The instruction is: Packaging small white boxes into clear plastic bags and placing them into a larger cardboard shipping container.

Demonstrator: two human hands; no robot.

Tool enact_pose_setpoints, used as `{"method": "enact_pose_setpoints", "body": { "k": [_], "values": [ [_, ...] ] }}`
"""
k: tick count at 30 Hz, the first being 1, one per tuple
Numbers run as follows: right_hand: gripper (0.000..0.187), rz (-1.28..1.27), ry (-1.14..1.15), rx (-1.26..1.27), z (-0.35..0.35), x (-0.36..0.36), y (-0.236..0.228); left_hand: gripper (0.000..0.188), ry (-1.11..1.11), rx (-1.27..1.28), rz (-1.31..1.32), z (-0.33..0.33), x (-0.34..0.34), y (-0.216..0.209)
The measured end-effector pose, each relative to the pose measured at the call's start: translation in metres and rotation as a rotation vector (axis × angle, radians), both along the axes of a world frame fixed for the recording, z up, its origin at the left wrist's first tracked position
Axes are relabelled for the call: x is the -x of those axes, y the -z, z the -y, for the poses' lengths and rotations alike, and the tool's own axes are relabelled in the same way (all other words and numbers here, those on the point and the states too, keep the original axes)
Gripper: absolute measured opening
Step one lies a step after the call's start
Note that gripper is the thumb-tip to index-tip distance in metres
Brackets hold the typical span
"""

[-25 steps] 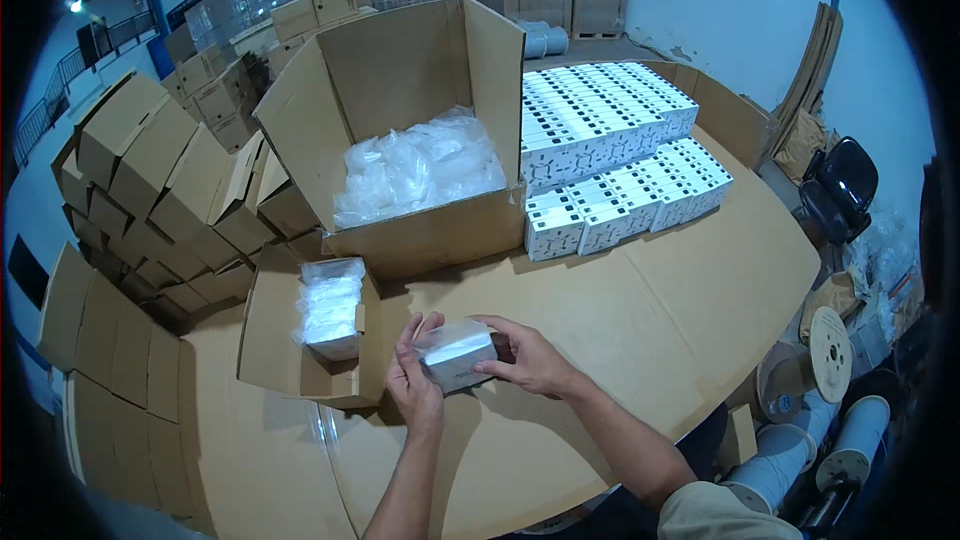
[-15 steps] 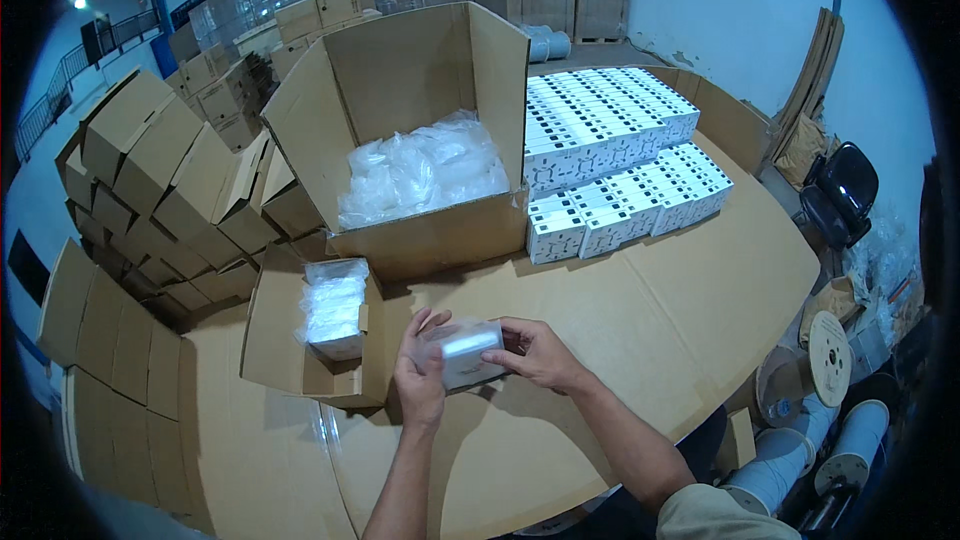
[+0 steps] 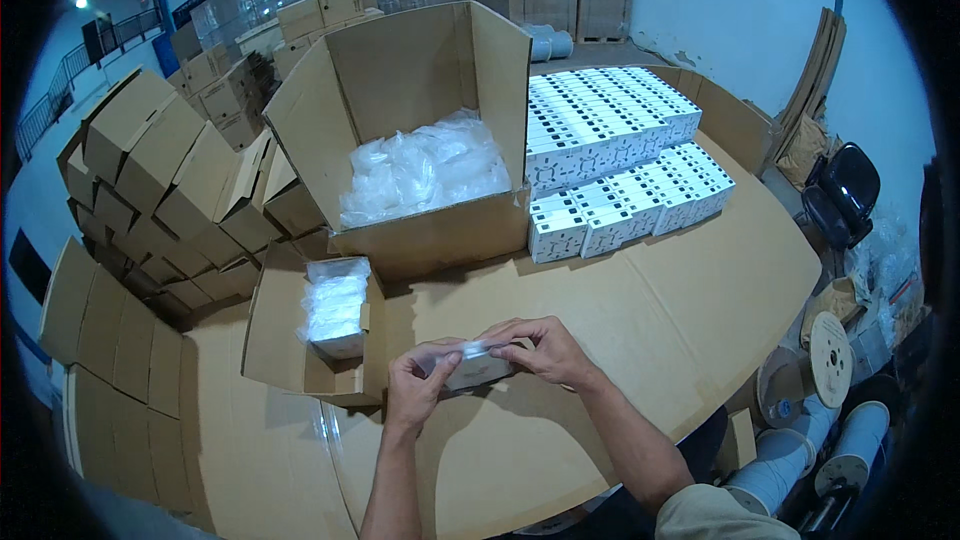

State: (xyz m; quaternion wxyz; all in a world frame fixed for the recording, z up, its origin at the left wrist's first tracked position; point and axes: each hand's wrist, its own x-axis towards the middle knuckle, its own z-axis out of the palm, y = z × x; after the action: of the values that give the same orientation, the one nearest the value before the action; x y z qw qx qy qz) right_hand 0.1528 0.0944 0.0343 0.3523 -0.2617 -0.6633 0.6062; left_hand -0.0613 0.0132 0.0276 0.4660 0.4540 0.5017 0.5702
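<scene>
A small white box in a clear plastic bag (image 3: 480, 371) is held between my two hands above the cardboard-covered table. My left hand (image 3: 413, 388) grips its left end, thumb on the near side. My right hand (image 3: 548, 352) pinches the top right edge, fingers behind it. Just left of my left hand stands a small open carton (image 3: 374, 365), partly filled with a row of plastic-wrapped white boxes (image 3: 335, 308). Beyond it, a large open carton (image 3: 440, 240) contains a heap of clear plastic bags (image 3: 428, 168).
White patterned boxes (image 3: 610, 140) stand in stepped rows at the back right. Brown cartons (image 3: 165, 180) pile up at the left. Past the table's right edge are a black chair (image 3: 842, 190) and cable spools (image 3: 830, 355). The table top (image 3: 640, 340) is cardboard.
Both hands have tilted the bagged box, so its upper edge now faces me more. My left fingers have closed in, and my right hand has shifted slightly right along the top edge.
</scene>
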Motion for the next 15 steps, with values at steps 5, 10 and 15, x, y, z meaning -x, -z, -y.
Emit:
{"method": "enact_pose_setpoints", "body": {
  "k": [5, 10, 15],
  "values": [
    [0.009, 0.012, 0.052, -0.009, 0.001, 0.000, 0.002, 0.008, -0.062, -0.038, 0.020, 0.001, 0.001, 0.003],
    [0.012, -0.037, 0.135, 0.012, 0.003, 0.006, 0.006, 0.020, -0.182, -0.029, 0.028, 0.001, -0.008, 0.001],
    [0.016, -0.136, 0.112, 0.090, 0.001, 0.009, 0.015, 0.022, -0.180, 0.021, 0.188, -0.004, -0.010, 0.014]
  ]
}}
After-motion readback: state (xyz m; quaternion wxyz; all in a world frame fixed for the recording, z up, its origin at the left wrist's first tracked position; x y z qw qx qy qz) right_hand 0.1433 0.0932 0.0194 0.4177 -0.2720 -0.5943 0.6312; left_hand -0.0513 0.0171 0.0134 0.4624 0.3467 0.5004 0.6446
